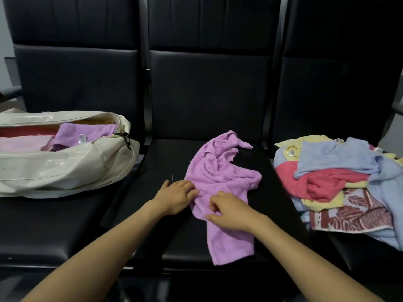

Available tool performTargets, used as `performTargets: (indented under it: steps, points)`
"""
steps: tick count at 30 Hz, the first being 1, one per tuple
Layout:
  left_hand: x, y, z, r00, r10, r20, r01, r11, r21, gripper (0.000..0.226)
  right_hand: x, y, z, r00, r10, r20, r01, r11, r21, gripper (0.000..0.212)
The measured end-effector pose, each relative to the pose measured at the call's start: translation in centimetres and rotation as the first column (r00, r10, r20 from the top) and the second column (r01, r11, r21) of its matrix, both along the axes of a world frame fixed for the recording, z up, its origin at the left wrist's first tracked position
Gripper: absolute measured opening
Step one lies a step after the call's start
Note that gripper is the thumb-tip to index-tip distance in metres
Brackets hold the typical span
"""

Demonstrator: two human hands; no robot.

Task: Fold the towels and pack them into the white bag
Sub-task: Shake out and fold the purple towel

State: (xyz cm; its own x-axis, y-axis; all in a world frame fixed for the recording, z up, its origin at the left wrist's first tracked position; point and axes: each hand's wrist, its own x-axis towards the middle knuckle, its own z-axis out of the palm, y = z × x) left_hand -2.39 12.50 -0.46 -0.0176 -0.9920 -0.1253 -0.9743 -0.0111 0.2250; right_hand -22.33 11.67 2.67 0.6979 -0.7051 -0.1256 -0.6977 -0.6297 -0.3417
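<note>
Head view: your left hand (176, 196) rests, fingers relaxed, on the crumpled purple towel (220, 175) on the middle seat (172, 153); your right hand (230, 212) pinches it. The white bag (65, 168) lies open on the left.

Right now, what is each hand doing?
Left hand: open, fingers resting on the purple towel.
Right hand: fingers curled, pinching the towel.

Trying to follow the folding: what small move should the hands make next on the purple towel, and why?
Probably pull the purple towel out flat. It lies crumpled on the middle seat, and the left hand and right hand both touch its near part.
</note>
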Motion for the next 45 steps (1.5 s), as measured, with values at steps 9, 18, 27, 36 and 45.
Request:
performTargets:
  steps: [9, 18, 27, 36, 45]
  points:
    - [5.0, 1.5, 0.0, 0.94, 0.304, 0.156, -0.242, 0.914, -0.326, 0.029, -1.0, -2.4, 0.6, 0.942, -0.334, -0.026, 0.331, 0.939, -0.094, 0.046]
    - [0.9, 4.1, 1.9, 0.979, -0.092, -0.183, 0.108, 0.991, 0.078, 0.057, 0.4, -3.7, -1.3, 0.903, -0.376, 0.21, 0.373, 0.926, 0.052, 0.06]
    - [1.9, 3.1, 2.6, 0.776, 0.231, -0.587, -0.358, 0.928, -0.108, 0.024, 1.5, -4.4, 1.2, 0.726, -0.485, 0.488, 0.231, 0.84, 0.491, 0.028]
    - [4.9, 3.0, 3.0, 0.725, 0.307, -0.617, -0.389, 0.921, 0.001, 0.014, -2.6, -8.7, 2.9, 0.163, -0.769, 0.618, 0.22, 0.639, 0.737, 0.017]
    - [1.2, 3.2, 3.0, 0.867, 0.116, -0.485, -0.179, 0.98, -0.085, 0.022, -2.0, -7.0, 0.5, 0.898, -0.379, 0.223, 0.375, 0.925, 0.06, 0.025]
